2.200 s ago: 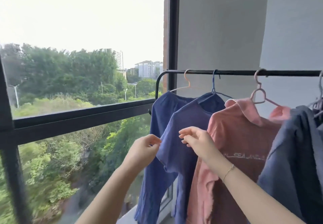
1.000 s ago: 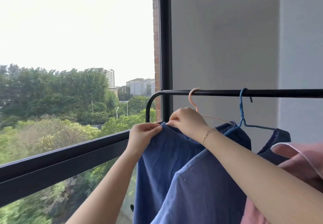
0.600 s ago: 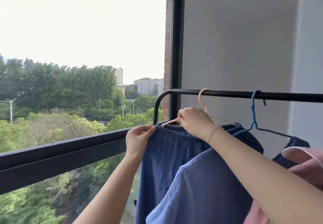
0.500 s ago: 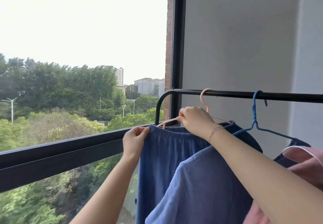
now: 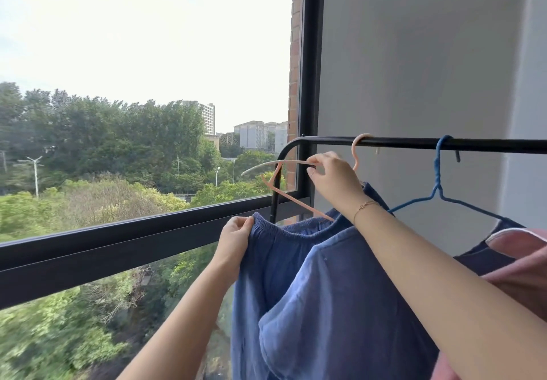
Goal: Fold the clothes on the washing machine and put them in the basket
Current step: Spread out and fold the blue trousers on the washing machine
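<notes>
Head view, at a window (image 5: 142, 113) beside a grey wall (image 5: 414, 53).

Left hand (image 5: 235, 236): fingers and thumb are pinching the elastic waistband at the left end of the blue trousers (image 5: 266, 276). The trousers are hanging down from that pinch, in front of the black window frame (image 5: 118, 246).

Right hand (image 5: 331, 178): raised just under the black rail (image 5: 414, 144), thumb and fingers are gripping the top wire of the pink hanger (image 5: 284, 178). The hanger is tilting, its left end up and clear of the cloth; its lower wire is running down into the waistband near the right wrist. Its hook is sitting over the rail. A thin bracelet (image 5: 364, 206) is circling the right wrist.

A lighter blue shirt (image 5: 340, 305) is hanging in front of the trousers, overlapping their right side, below the right forearm. It is hanging from a blue hanger (image 5: 438, 190), hooked on the rail to the right of the pink one.

A pink garment (image 5: 521, 261) is showing at the right edge, partly cut off by the frame.

Outside: trees and distant buildings.
</notes>
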`<state>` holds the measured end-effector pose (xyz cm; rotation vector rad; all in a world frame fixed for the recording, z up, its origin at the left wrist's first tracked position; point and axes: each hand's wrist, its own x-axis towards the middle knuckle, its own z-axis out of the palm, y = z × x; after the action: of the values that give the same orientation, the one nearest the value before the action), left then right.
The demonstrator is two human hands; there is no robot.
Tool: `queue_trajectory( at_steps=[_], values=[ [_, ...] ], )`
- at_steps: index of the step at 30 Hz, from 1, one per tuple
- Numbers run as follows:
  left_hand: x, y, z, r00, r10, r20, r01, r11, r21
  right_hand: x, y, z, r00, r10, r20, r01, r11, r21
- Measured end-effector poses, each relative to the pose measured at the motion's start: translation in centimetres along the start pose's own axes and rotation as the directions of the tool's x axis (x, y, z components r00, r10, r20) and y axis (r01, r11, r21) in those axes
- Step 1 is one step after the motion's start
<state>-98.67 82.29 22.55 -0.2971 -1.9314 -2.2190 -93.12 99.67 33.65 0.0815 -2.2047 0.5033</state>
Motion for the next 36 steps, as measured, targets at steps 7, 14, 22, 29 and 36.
queue_trajectory(
  at_steps=[7, 14, 22, 29, 36],
  values=[
    [-2.4, 0.5, 1.0, 0.998, 0.023, 0.054, -0.023, 1.0, -0.01, -3.6, 0.1, -2.2, 0.944, 0.192, -0.268, -0.11, 0.949, 0.295],
    [-4.6, -0.3, 1.7, 0.99, 0.036, 0.134, -0.047, 0.995, 0.084, -7.0, -0.5, -2.6, 0.97, 0.236, 0.061, -0.243, 0.949, 0.198],
    [-8.1, 0.1, -0.1, 0.985, 0.061, 0.158, -0.073, 0.995, 0.066, -11.7, -1.9, -1.7, 0.945, 0.093, 0.314, -0.163, 0.966, 0.202],
    [-11.9, 1.3, -2.8, 0.988, 0.037, 0.149, -0.052, 0.993, 0.103, -16.6, -2.1, 0.4, 0.883, -0.002, 0.469, -0.208, 0.894, 0.397],
    [-18.8, 3.7, -3.2, 0.994, 0.059, 0.087, -0.071, 0.986, 0.149, -22.8, -1.8, 3.2, 0.745, -0.141, 0.652, -0.309, 0.794, 0.524]
  ],
)
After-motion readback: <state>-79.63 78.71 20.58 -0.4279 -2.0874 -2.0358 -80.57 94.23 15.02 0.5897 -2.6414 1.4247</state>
